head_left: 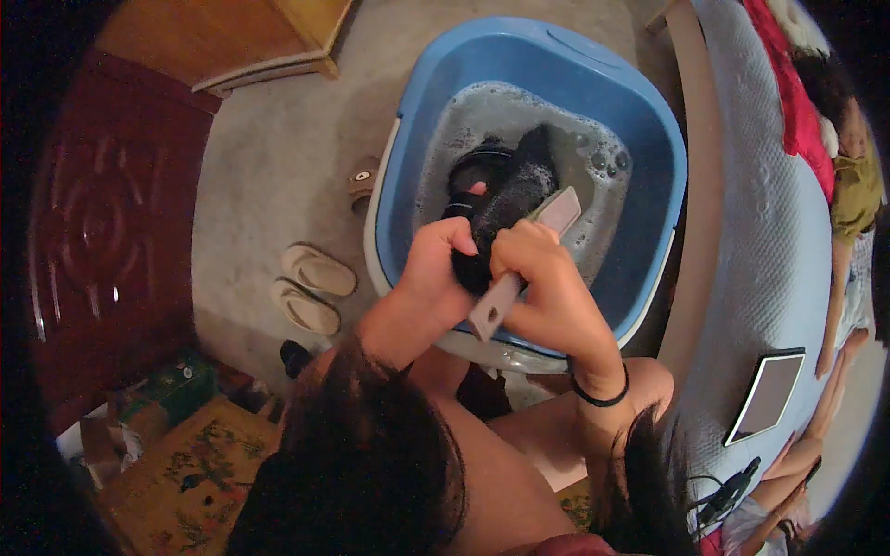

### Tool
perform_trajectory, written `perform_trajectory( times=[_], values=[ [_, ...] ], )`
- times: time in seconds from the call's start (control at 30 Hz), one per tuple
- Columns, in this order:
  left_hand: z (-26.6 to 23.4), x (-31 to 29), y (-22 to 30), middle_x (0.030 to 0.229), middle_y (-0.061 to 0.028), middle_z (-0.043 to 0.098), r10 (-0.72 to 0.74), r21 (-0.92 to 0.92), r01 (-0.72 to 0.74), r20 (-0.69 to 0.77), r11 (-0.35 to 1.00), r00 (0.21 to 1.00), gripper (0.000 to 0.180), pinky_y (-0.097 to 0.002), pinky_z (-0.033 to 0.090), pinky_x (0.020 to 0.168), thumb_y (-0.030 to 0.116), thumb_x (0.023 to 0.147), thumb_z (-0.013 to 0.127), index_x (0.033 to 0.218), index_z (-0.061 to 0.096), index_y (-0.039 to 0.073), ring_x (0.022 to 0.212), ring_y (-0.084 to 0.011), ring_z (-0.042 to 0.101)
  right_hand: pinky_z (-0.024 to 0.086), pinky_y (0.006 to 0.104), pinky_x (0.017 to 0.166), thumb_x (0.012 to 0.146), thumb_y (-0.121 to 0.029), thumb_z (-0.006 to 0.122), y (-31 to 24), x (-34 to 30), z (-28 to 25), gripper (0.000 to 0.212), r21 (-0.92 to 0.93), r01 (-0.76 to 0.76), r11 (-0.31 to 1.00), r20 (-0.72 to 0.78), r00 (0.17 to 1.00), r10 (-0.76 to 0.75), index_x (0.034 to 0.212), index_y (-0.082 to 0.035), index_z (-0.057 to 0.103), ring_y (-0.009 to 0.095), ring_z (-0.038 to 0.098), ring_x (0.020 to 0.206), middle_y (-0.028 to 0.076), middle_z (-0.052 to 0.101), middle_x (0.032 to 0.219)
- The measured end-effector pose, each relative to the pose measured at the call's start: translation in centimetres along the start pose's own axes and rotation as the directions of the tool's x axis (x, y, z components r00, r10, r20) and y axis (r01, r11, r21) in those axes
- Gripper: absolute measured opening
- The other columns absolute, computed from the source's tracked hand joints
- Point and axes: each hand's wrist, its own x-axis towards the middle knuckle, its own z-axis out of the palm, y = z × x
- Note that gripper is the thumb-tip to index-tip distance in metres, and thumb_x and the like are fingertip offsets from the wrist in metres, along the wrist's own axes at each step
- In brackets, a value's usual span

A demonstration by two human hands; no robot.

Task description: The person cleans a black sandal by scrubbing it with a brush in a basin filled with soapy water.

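Over the near part of a blue basin [669, 153] of soapy water [593, 139], my left hand [428, 271] grips a wet black shoe [530, 181], its kind partly hidden by my fingers. Suds cling to its dark surface. My right hand [547, 273] is closed around a pale pinkish-grey scrubbing brush [561, 211], laid slantwise across the shoe's near end. The brush's handle, with a hanging hole, sticks out toward me below my fingers; its bristles are hidden. Beside the shoe in the water shows another black piece [482, 162] with a light-edged band.
Beige slippers [315, 269] and a brown slipper [362, 181] lie left of the basin. A wooden cabinet [250, 42] stands far left, a dark red door [111, 213] nearer. Close on the right runs a bed [742, 185] with a tablet [768, 394] and people on it. A patterned table [199, 473] is near left.
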Motion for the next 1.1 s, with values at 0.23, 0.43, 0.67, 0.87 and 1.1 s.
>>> perform_trajectory(
  times=[0.23, 0.43, 0.67, 0.87, 1.1],
  values=[
    [0.0, 0.2, -0.4, 0.107, -0.0147, 0.055, -0.010, -0.024, 0.010, -0.024, 1.000, 1.000, 0.061, -0.0418, 0.042, 0.086, 0.010, 0.056, 0.042, 0.116, 0.048, 0.015, 0.093, -0.0305, 0.054, 0.031, 0.0343, 0.064, 0.064, -0.006, 0.061, -5.9, -0.8, -3.6, 0.020, 0.466, 0.245, 0.850, 0.189, 0.911, -0.367, 0.058, -0.006, 0.042, 0.026, 0.047, 0.063, 0.006, 0.049, 0.063],
    [-0.1, -0.3, -0.3, 0.106, -0.0156, 0.055, 0.025, 0.009, -0.025, -0.016, 1.000, 1.000, 0.061, -0.0418, 0.043, 0.084, 0.010, 0.056, 0.042, 0.116, 0.048, 0.015, 0.092, -0.0303, 0.054, 0.031, 0.0321, 0.064, 0.056, -0.005, 0.061, -0.9, 0.1, 0.2, 0.021, 0.132, 0.109, 0.985, -0.042, 0.994, -0.104, 0.059, -0.007, 0.040, 0.026, 0.043, 0.060, 0.005, 0.048, 0.062],
    [-0.1, -0.2, -0.2, 0.106, -0.0156, 0.055, 0.000, -0.031, -0.002, -0.054, 1.000, 0.999, 0.060, -0.0415, 0.044, 0.083, 0.010, 0.056, 0.042, 0.116, 0.048, 0.015, 0.090, -0.0288, 0.054, 0.030, 0.0340, 0.062, 0.061, -0.005, 0.062, -5.3, -0.9, -2.4, 0.023, 0.350, 0.248, 0.903, 0.089, 0.951, -0.295, 0.057, -0.008, 0.040, 0.024, 0.045, 0.059, 0.005, 0.047, 0.060],
    [0.1, -0.3, 0.0, 0.108, -0.0156, 0.054, 0.012, 0.002, -0.012, -0.028, 1.000, 1.000, 0.059, -0.0422, 0.043, 0.083, 0.010, 0.057, 0.041, 0.115, 0.049, 0.015, 0.091, -0.0295, 0.054, 0.031, 0.0337, 0.062, 0.058, -0.005, 0.060, -0.8, 0.0, 0.1, 0.018, 0.217, 0.167, 0.962, -0.062, 0.986, -0.157, 0.058, -0.007, 0.041, 0.025, 0.044, 0.058, 0.004, 0.046, 0.059],
    [-0.3, -0.4, 0.0, 0.086, -0.0147, 0.058, -0.016, -0.031, 0.013, -0.081, 0.999, 0.997, 0.045, -0.0385, 0.047, 0.074, 0.010, 0.055, 0.042, 0.099, 0.055, 0.005, 0.075, -0.0281, 0.056, 0.030, 0.0337, 0.062, 0.059, -0.012, 0.059, -4.9, -0.8, -2.2, 0.018, 0.368, 0.255, 0.894, 0.091, 0.947, -0.307, 0.062, -0.006, 0.042, 0.027, 0.044, 0.060, 0.005, 0.047, 0.063]
  ],
)
